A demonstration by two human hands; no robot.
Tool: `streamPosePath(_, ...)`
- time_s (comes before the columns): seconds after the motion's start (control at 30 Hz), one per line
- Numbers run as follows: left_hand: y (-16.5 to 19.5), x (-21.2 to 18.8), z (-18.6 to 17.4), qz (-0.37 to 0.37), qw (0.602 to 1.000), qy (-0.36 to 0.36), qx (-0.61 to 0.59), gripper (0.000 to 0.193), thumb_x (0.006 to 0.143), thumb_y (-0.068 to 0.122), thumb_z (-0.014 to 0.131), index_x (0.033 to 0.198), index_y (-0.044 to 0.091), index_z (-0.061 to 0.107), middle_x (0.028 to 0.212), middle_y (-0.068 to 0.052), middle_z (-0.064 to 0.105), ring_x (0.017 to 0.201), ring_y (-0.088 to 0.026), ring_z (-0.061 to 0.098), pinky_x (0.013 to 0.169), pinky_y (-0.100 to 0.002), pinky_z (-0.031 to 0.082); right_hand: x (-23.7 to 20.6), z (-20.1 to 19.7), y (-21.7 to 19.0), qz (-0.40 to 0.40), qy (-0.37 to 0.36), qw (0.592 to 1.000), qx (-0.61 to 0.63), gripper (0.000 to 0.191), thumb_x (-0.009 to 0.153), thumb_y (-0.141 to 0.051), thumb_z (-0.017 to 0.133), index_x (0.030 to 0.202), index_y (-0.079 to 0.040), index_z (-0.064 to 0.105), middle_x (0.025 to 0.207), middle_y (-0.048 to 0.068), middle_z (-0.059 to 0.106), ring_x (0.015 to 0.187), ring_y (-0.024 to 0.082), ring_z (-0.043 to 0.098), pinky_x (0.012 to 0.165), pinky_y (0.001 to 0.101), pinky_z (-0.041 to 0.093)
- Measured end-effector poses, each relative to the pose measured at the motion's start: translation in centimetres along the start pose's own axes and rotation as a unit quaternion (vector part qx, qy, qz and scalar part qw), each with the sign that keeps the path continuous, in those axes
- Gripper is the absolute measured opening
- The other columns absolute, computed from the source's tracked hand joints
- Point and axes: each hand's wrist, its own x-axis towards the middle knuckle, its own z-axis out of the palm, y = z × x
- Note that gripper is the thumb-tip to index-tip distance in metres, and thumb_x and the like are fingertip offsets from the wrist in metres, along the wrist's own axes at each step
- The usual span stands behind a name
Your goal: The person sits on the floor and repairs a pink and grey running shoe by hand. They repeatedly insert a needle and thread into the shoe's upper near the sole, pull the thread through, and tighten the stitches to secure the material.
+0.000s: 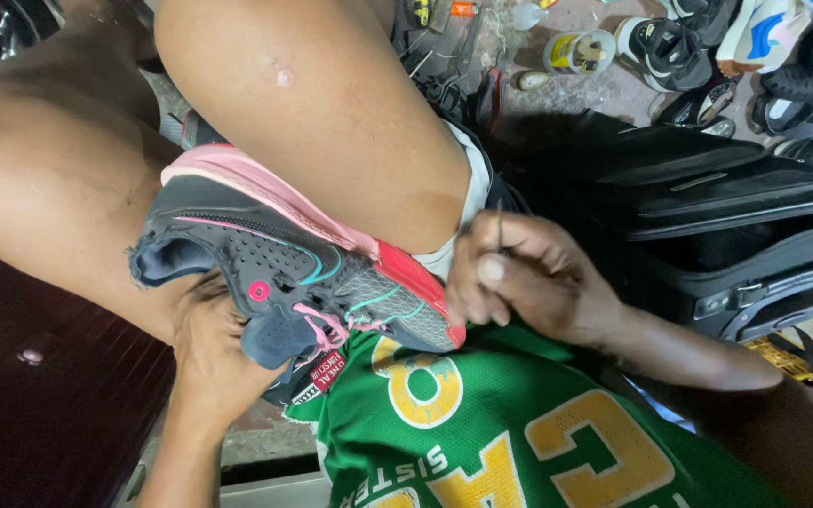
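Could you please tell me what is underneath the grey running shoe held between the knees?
The left hand cups the grey shoe from below, and the green jersey lies beneath its toe. The left hand's fingertips are covered by the shoe.

I count few things of that kind from here. A small red tag label [328, 369] with pale lettering and a black strip along its lower edge hangs off the tongue of the grey and pink shoe [294, 273], just above the green jersey. Up at the top, on the floor, stands a round tub [580, 51] lying on its side, white with a yellow and dark label wrapped around it, just left of a black and white sneaker. At the right edge, below the black suitcase, I see a patch of yellow printed packaging [783, 356], partly hidden by a black strap.
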Motion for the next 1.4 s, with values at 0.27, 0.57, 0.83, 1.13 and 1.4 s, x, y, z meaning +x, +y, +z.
streamPosePath(0.27, -0.3, 0.9, -0.3, -0.026, 0.991, 0.043, -0.121, 0.016, 0.077, 0.017, 0.078, 0.085, 0.005, 0.074, 0.088, -0.009, 0.077, 0.083, -0.022, 0.076, 0.079, -0.034, 0.056, 2.6, 1.3, 1.0, 0.074, -0.004, 0.989, -0.129, 0.025, 0.11, -0.014, 0.052, 0.088, -0.005, 0.043, 0.086, -0.002, 0.04, 0.074, 0.006, 0.038, 0.067, 0.0252, 0.037)
streamPosePath(0.57, -1.5, 0.8, -1.2, -0.076, 0.98, 0.051, -0.176, 0.017, 0.068, 0.011, 0.081, 0.08, 0.001, 0.074, 0.061, -0.001, 0.041, 0.053, -0.011, 0.037, 0.051, -0.027, 0.029, 6.9, 2.1, -0.2, 0.073, 0.029, 0.972, -0.222, 0.031, 0.108, -0.016, 0.054, 0.081, -0.006, 0.043, 0.08, -0.004, 0.035, 0.071, 0.004, 0.034, 0.062, 0.025, 0.035)
streamPosePath(0.83, -0.2, 0.5, -4.9, 0.041, 0.992, -0.041, -0.109, 0.046, 0.078, 0.011, 0.071, 0.121, -0.003, 0.064, 0.116, -0.021, 0.07, 0.106, -0.036, 0.066, 0.092, -0.043, 0.049, 4.4, 0.7, -1.5, 0.137, 0.015, 0.967, -0.215, 0.02, 0.107, -0.019, 0.05, 0.091, -0.008, 0.057, 0.08, 0.001, 0.057, 0.061, 0.006, 0.046, 0.056, 0.0232, 0.039)
streamPosePath(1.13, 1.5, -0.6, -2.8, -0.201, 0.929, -0.306, 0.051, 0.086, 0.065, 0.059, 0.084, 0.132, 0.009, 0.063, 0.12, -0.014, 0.07, 0.116, -0.029, 0.067, 0.106, -0.04, 0.048, -0.2, -1.7, -3.5, -0.046, 0.148, 0.873, -0.463, 0.018, 0.103, -0.01, 0.053, 0.112, -0.003, 0.067, 0.103, 0.006, 0.06, 0.07, 0.01, 0.061, 0.065, 0.0265, 0.05)
streamPosePath(1.4, 0.6, -0.2, 2.2, -0.262, 0.89, -0.254, -0.274, 0.065, 0.065, 0.033, 0.089, 0.121, 0.004, 0.073, 0.109, -0.005, 0.079, 0.105, -0.017, 0.071, 0.092, -0.032, 0.054, -3.1, -2.2, -0.4, -0.039, -0.011, 0.859, -0.51, 0.037, 0.087, -0.005, 0.074, 0.123, -0.011, 0.074, 0.072, 0.009, 0.069, 0.055, 0.018, 0.064, 0.051, 0.0317, 0.049)
